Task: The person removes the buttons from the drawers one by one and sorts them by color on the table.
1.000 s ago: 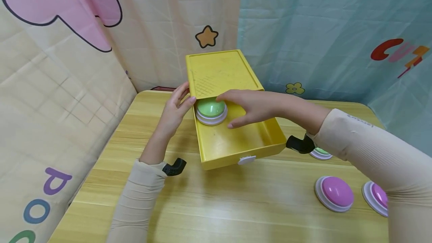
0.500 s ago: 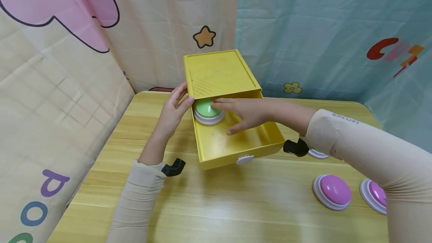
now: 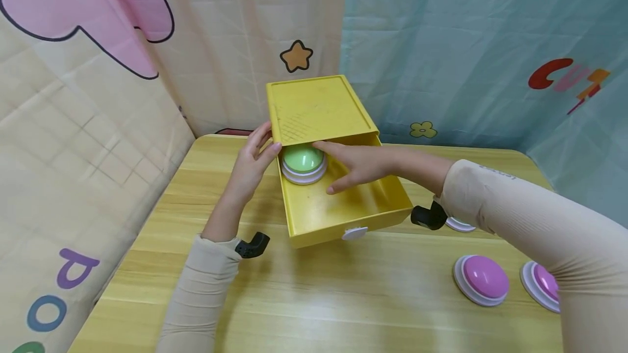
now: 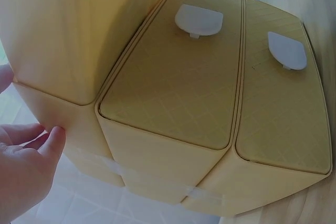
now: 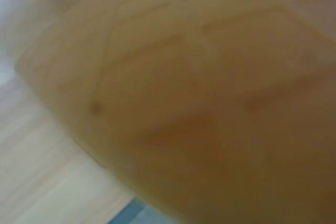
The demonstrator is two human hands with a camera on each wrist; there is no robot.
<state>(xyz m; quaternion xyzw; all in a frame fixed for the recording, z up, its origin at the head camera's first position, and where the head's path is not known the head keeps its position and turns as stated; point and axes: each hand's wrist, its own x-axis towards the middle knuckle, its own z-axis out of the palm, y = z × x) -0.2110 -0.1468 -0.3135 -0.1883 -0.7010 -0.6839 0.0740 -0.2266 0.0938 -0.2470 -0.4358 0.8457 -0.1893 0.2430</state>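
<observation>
A yellow drawer cabinet [image 3: 319,105] stands at the back of the wooden table [image 3: 343,293]. Its top drawer [image 3: 343,211] is pulled out toward me. A green dome button [image 3: 303,160] on a white base sits in the drawer's rear left corner. My right hand [image 3: 350,165] reaches into the drawer with straight fingers, the index fingertip at the button's right rear edge. My left hand [image 3: 255,157] rests flat against the cabinet's left side, thumb at the drawer's edge. In the left wrist view the left hand [image 4: 29,156] touches the cabinet [image 4: 173,93] corner. The right wrist view shows only a blurred yellow surface [image 5: 199,103].
Two pink dome buttons [image 3: 481,279] [image 3: 542,285] lie on the table at the right. Another button [image 3: 461,225] is half hidden behind my right wrist. Lower drawers with white handles [image 4: 198,19] show in the left wrist view. Printed curtains close in the back and left.
My right hand's fingers slid from above the green button to its right rear edge. The left hand stayed against the cabinet.
</observation>
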